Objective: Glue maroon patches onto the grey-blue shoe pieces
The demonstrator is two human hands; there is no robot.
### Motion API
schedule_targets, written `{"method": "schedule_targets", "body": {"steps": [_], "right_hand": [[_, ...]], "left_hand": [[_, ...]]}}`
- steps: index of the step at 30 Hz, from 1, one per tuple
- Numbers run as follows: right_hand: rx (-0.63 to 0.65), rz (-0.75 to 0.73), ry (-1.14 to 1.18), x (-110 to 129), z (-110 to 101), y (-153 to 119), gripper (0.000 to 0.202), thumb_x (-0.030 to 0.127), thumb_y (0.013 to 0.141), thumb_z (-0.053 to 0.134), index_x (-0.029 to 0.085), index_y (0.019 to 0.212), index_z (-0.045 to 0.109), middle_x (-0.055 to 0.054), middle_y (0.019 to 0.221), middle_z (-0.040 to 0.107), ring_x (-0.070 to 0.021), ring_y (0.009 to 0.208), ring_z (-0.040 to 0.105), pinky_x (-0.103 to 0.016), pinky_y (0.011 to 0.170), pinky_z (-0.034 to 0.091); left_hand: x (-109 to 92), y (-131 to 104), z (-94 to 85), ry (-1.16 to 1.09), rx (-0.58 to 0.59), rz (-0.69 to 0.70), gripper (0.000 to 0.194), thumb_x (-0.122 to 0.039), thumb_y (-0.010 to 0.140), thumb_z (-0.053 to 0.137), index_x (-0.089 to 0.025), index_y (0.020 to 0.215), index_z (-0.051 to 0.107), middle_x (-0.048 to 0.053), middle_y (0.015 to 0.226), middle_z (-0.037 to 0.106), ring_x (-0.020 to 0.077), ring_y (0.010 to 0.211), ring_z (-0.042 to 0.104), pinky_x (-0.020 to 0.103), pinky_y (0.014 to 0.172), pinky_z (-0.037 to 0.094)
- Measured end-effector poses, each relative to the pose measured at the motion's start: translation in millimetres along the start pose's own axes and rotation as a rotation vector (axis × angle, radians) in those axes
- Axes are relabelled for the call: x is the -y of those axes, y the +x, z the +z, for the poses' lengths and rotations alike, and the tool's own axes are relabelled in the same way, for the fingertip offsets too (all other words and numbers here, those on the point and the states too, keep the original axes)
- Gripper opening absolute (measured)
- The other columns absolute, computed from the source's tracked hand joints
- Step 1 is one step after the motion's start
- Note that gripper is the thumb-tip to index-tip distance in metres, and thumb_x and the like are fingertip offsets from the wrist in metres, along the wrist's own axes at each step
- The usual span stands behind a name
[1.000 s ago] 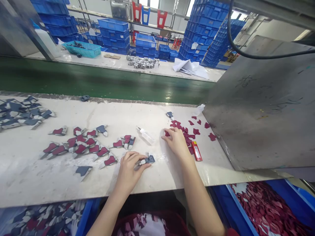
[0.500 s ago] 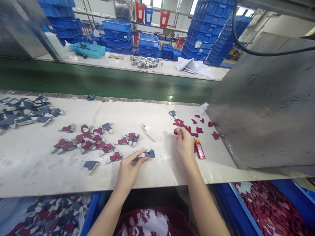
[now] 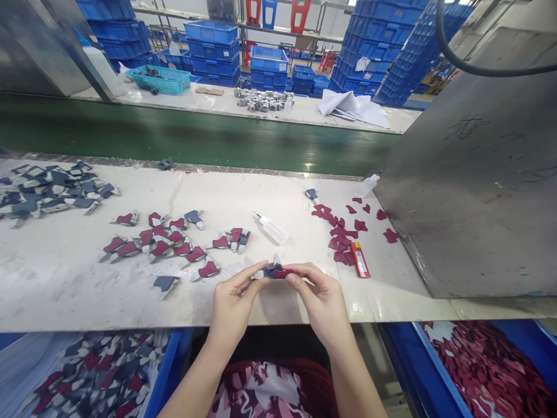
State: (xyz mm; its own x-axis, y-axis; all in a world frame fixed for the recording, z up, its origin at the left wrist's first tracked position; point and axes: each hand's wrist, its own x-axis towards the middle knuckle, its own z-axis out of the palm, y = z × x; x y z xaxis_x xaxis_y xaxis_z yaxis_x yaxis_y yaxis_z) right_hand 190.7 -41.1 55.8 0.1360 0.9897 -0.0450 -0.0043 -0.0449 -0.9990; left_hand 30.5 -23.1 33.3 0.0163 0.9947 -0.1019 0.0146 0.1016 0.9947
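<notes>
Above the front of the bench, my left hand (image 3: 235, 293) pinches a small blue-grey and white plastic part (image 3: 270, 269) by its white end. Fingers and thumb of my right hand (image 3: 322, 296) are closed on a flat maroon piece (image 3: 282, 273), which lies against the blue-grey part; whether it is seated cannot be made out. Just beyond the hands lies a clear squeeze bottle (image 3: 273, 230) with a thin dark tip. Loose maroon pieces (image 3: 342, 241) are scattered to the right, beside a red and yellow box (image 3: 360, 260). Left of my hands rest several maroon-faced parts (image 3: 174, 244).
A heap of blue-grey parts (image 3: 47, 188) lies far left. Below the bench edge stand a blue bin of mixed parts (image 3: 174, 371) and one of maroon pieces (image 3: 435, 371). A metal housing (image 3: 474, 174) bounds the right side. A green strip (image 3: 217, 142) runs behind.
My right hand has come from the maroon pile to my left hand, bringing a maroon piece against the blue-grey part. My left hand still holds that part. The view has shifted slightly.
</notes>
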Motion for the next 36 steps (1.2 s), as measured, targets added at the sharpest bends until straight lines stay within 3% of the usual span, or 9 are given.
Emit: {"method": "schedule_targets", "body": {"steps": [3,6,10,17,22,29,31,33,36], "right_hand": [[-0.038,0.067,0.032,3.3,3.5,-3.4,0.026,0.038,0.082,0.072,0.023,0.104,0.072,-0.002,0.086,0.069,-0.0184,0.087,0.069,-0.031,0.084,0.055],[-0.093,0.125,0.106,5.2,5.8,-4.7,0.025,0.037,0.076,0.079,0.021,0.092,0.069,0.001,0.078,0.067,-0.0161,0.080,0.069,-0.027,0.079,0.055],[-0.110,0.118,0.106,7.4,6.5,-6.2,0.021,0.037,0.074,0.080,0.019,0.080,0.069,-0.001,0.079,0.070,-0.0175,0.081,0.070,-0.027,0.076,0.056],[-0.089,0.123,0.129,8.3,9.0,-8.4,0.020,0.035,0.075,0.080,0.018,0.077,0.071,-0.004,0.079,0.074,-0.0202,0.082,0.072,-0.029,0.076,0.058],[-0.129,0.045,0.141,5.6,11.9,-9.3,0.013,0.030,0.075,0.081,0.019,0.074,0.073,-0.001,0.076,0.071,-0.0175,0.081,0.070,-0.028,0.077,0.058],[-0.190,-0.176,-0.098,0.8,11.6,-12.7,0.005,0.025,0.081,0.076,0.022,0.077,0.075,-0.002,0.078,0.067,-0.0164,0.077,0.067,-0.030,0.075,0.056],[-0.215,-0.189,-0.117,0.3,10.0,-12.5,0.004,0.027,0.080,0.077,0.023,0.081,0.076,-0.002,0.082,0.066,-0.0166,0.081,0.066,-0.031,0.077,0.057],[-0.199,-0.135,-0.062,0.2,7.3,-11.6,0.018,0.030,0.079,0.078,0.026,0.096,0.075,-0.003,0.093,0.066,-0.0179,0.090,0.065,-0.032,0.082,0.057],[-0.020,-0.035,0.063,0.9,3.0,-10.4,0.029,0.034,0.084,0.073,0.029,0.113,0.071,-0.004,0.106,0.066,-0.0195,0.100,0.064,-0.033,0.086,0.057]], "left_hand": [[-8.2,-5.2,0.2,0.021,0.011,0.020,0.028,-0.025,0.082,0.071,-0.022,0.110,0.076,0.002,0.093,0.080,0.0212,0.087,0.076,0.026,0.084,0.060],[-13.3,-7.6,0.6,0.040,0.006,0.031,0.028,-0.024,0.082,0.071,-0.022,0.109,0.077,0.001,0.085,0.080,0.0205,0.081,0.077,0.024,0.081,0.061],[-14.5,-8.6,-0.4,0.092,-0.007,0.035,0.028,-0.025,0.081,0.072,-0.022,0.109,0.077,0.002,0.086,0.080,0.0203,0.079,0.077,0.023,0.078,0.061],[-19.5,-9.1,-1.7,0.083,0.017,0.021,0.028,-0.026,0.080,0.074,-0.022,0.107,0.077,0.002,0.088,0.080,0.0216,0.081,0.077,0.025,0.081,0.062],[-22.8,-9.7,2.8,-0.026,-0.001,-0.014,0.029,-0.028,0.075,0.079,-0.020,0.103,0.079,0.005,0.102,0.078,0.0252,0.092,0.075,0.027,0.084,0.062],[-25.6,-9.2,6.7,-0.135,-0.011,-0.061,0.023,-0.026,0.076,0.080,-0.022,0.098,0.079,0.003,0.095,0.080,0.0206,0.089,0.076,0.021,0.083,0.061],[-26.9,-9.1,5.5,-0.151,0.003,-0.083,0.023,-0.026,0.076,0.080,-0.023,0.099,0.079,0.003,0.095,0.080,0.0195,0.089,0.076,0.019,0.082,0.060],[-28.2,-9.4,4.0,-0.173,0.022,-0.105,0.023,-0.027,0.076,0.080,-0.023,0.099,0.079,0.003,0.096,0.080,0.0193,0.089,0.076,0.019,0.081,0.060],[-30.2,-10.8,2.3,-0.199,0.059,-0.140,0.024,-0.027,0.075,0.081,-0.023,0.099,0.079,0.003,0.094,0.080,0.0195,0.087,0.076,0.019,0.080,0.061]]}}
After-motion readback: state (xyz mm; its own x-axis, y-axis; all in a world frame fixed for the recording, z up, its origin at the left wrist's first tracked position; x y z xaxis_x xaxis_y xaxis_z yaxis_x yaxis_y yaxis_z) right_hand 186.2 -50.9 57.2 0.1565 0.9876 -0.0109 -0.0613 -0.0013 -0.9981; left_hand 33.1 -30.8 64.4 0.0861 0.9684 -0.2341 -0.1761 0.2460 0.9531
